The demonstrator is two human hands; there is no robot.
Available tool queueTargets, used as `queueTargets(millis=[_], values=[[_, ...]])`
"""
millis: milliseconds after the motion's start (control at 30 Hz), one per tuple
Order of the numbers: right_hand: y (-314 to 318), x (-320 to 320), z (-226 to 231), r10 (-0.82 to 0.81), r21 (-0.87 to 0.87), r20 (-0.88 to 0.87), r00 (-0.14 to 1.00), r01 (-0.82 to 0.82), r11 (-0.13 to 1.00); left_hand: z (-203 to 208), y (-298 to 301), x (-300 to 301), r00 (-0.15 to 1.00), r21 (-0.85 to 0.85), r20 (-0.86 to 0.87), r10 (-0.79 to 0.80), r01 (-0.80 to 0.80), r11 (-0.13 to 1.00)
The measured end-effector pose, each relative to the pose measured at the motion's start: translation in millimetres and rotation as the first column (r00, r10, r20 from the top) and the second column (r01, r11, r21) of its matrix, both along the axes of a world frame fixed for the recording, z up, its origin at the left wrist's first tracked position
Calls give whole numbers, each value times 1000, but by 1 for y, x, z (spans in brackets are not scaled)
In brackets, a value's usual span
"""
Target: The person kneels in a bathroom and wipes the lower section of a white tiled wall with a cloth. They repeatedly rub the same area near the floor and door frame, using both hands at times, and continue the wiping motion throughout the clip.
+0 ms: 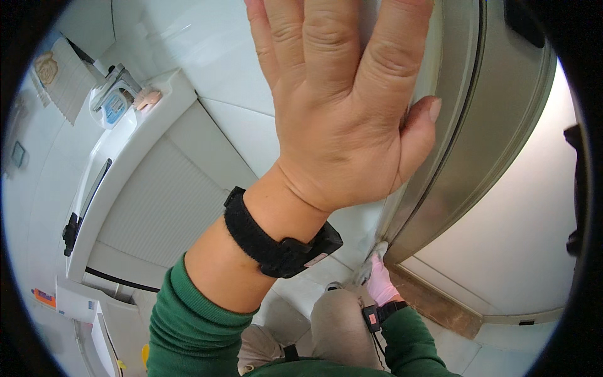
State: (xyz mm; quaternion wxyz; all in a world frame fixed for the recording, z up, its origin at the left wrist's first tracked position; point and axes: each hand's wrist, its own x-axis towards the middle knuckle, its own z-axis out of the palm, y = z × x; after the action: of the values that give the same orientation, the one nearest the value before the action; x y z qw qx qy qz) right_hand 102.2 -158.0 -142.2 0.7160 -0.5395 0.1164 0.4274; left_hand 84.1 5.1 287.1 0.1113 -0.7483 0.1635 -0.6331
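My left hand (339, 107) is large in the upper middle, bare, its fingers stretched out and running off the top edge. It is in front of the white tiled wall beside the metal door frame (433, 176); whether the palm touches cannot be told. A black strap (257, 239) with a small box circles that wrist. Low down, my right hand (380, 283) wears a pink glove and is closed on a greyish-white cloth (363, 273). The cloth lies against the foot of the frame, where it meets the floor. Its fingers are partly hidden.
A white bathtub (157, 195) with a ribbed panel stands at left, with a bottle (115, 107) and a pinkish brush (147, 98) on its rim. A brown threshold (433, 301) runs along the door's foot. My bent knee (342, 320) is close to the right hand.
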Motion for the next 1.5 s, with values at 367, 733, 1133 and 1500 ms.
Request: queueTargets(millis=[367, 733, 1133, 1500], values=[[34, -14, 225, -376, 359, 917, 130, 134, 923, 21, 2, 18, 993, 94, 116, -22, 11, 996], [44, 17, 64, -497, 437, 63, 865, 424, 794, 14, 4, 45, 962, 124, 241, -127, 99, 987], [43, -24, 160, -524, 439, 548, 652, 309, 844, 8, 26, 51, 925, 309, 346, -160, 49, 950], [35, -18, 18, -297, -94, -95, 950, 289, 953, 18, 60, 53, 898, 500, 419, -134, -105, 860]])
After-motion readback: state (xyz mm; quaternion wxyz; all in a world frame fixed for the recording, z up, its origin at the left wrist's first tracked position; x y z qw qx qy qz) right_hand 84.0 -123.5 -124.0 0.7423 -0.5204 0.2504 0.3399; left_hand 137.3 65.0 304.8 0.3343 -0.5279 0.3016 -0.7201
